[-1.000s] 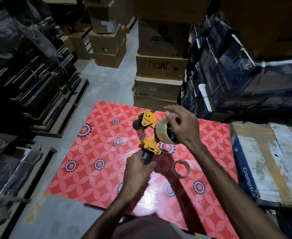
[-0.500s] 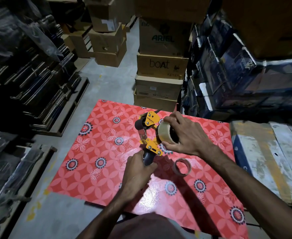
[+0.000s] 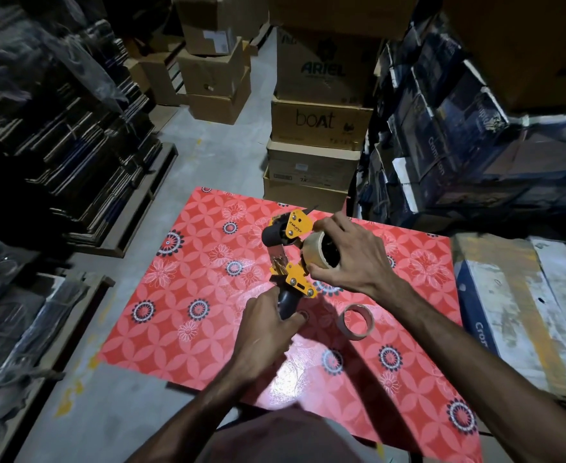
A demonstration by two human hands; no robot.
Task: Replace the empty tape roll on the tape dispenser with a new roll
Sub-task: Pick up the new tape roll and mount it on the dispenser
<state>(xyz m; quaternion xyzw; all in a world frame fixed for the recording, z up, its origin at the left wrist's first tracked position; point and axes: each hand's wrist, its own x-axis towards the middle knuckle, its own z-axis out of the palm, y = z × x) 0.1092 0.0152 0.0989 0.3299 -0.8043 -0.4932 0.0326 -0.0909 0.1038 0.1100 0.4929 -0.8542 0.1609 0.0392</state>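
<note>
A yellow tape dispenser (image 3: 295, 228) with a black roller and black handle stands upright over the red patterned table (image 3: 181, 295). My left hand (image 3: 264, 332) grips its handle from below. A full roll of clear tape (image 3: 311, 253) sits against the dispenser's right side, held by my right hand (image 3: 348, 259) with fingers wrapped around its rim and thumb near the yellow lower plate. An empty brown cardboard tape core (image 3: 356, 320) lies flat on the table just below my right wrist.
Stacked cardboard boxes (image 3: 318, 121) stand behind the table. Dark blue cartons (image 3: 442, 128) pile up at the right, with a worn white and blue carton (image 3: 522, 312) beside the table. Dark stacked goods on pallets (image 3: 74, 162) line the left across a grey floor.
My right hand has brought the new roll closer against the dispenser's side and shifted its grip lower around it. My left hand keeps hold of the handle.
</note>
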